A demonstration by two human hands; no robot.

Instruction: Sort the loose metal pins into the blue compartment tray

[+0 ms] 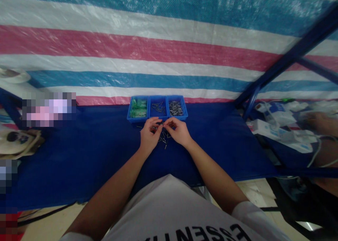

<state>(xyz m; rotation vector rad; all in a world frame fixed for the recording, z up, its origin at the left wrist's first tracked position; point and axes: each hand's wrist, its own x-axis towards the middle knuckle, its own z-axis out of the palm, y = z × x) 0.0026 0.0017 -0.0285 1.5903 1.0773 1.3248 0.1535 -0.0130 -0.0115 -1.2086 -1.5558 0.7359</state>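
two hands, left (149, 134) and right (177, 130), pinch fingers (159, 122) together on pins (164, 137); shirt (169, 205) reads "essen"

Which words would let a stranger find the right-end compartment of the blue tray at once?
Below the striped tarpaulin, a dark blue sheet carries a three-part blue plastic tray, just beyond the person's left hand and right hand. Take its right-end compartment: it holds bright silver pins, while the middle compartment holds darker pins and the left compartment green pieces.
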